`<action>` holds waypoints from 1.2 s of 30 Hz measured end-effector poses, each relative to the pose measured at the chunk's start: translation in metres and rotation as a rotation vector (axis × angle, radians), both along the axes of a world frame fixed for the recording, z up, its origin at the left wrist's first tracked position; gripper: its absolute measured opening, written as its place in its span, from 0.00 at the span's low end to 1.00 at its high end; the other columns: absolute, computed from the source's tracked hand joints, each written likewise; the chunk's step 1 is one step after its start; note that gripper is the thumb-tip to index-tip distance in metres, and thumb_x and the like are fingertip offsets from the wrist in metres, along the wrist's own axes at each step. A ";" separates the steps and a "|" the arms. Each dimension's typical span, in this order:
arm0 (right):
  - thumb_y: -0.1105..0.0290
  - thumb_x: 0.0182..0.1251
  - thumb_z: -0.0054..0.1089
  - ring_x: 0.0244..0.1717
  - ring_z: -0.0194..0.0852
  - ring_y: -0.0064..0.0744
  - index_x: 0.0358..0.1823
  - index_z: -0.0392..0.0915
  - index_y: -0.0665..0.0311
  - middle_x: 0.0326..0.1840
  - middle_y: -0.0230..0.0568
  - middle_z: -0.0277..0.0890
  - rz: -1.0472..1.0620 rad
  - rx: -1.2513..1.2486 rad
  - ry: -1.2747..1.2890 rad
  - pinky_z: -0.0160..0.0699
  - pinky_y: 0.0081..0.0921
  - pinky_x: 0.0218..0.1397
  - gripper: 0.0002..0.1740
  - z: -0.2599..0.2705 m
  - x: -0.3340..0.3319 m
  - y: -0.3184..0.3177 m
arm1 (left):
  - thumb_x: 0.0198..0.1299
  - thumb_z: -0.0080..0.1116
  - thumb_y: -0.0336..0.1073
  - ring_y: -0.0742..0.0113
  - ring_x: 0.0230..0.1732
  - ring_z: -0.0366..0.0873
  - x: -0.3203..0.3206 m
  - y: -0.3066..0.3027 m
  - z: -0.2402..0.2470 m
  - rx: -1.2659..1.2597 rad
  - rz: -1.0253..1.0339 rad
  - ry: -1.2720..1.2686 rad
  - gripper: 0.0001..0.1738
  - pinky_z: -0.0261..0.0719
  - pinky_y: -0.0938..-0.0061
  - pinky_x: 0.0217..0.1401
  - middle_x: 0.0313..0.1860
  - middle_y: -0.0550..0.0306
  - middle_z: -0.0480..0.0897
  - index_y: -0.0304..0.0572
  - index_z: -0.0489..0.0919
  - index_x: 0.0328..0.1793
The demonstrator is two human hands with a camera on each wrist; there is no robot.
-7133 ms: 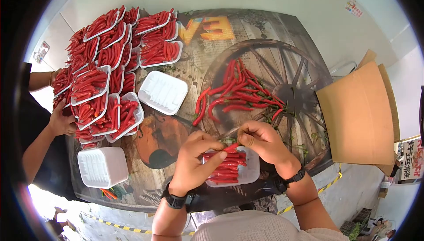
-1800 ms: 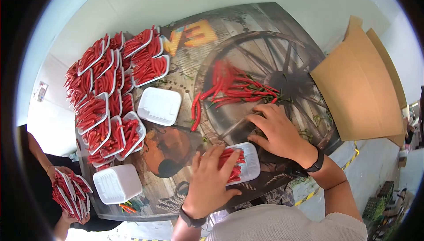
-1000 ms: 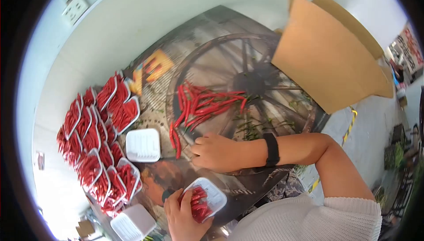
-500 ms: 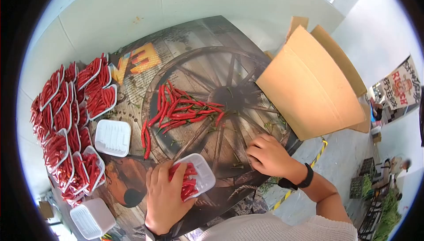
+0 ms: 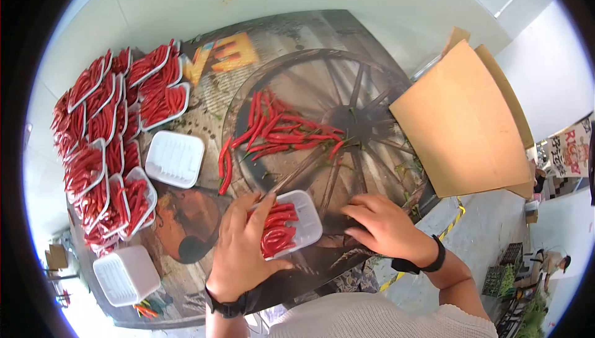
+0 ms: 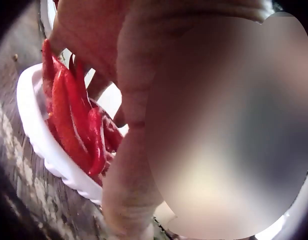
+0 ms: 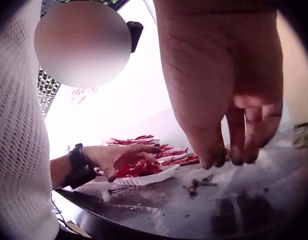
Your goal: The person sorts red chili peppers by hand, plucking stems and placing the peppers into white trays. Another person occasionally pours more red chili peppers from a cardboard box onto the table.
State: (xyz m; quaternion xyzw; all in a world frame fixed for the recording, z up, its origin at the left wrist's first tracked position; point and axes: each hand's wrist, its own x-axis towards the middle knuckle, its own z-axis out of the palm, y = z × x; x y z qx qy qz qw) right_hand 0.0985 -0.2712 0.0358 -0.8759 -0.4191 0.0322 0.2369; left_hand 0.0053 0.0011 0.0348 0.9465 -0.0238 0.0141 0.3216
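A white foam tray [image 5: 310, 217] sits near the front edge of the table, with red chilies [image 5: 279, 229] lined up in its left part. My left hand [image 5: 242, 245] lies over the tray's left end, fingers extended across the chilies and thumb along the near side. In the left wrist view, chilies [image 6: 69, 117] stand against the tray's rim beside this hand. To the right of the tray my right hand [image 5: 387, 229] holds nothing, its fingers loosely bent. The right wrist view shows its fingertips pointing down close over the table, with green stem scraps [image 7: 196, 186] beside them.
Loose chilies [image 5: 279, 133] are heaped mid-table. An empty tray [image 5: 176, 158] stands left of them. Trays full of chilies [image 5: 186, 104] crowd the left side, a stack of trays [image 5: 127, 276] below. At the right edge stands a cardboard box [image 5: 462, 127].
Earlier both hands pinched a chili over the tray; now they are apart. The right hand has moved across the table to the right. The person at left, who carried filled trays, has left view.
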 end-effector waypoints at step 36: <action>0.75 0.60 0.68 0.45 0.79 0.52 0.44 0.80 0.65 0.44 0.47 0.80 -0.085 0.270 0.053 0.77 0.40 0.50 0.12 -0.004 0.075 0.101 | 0.58 0.70 0.26 0.66 0.32 0.79 0.010 0.009 -0.025 -0.663 0.355 -0.296 0.12 0.79 0.74 0.38 0.38 0.52 0.80 0.34 0.84 0.47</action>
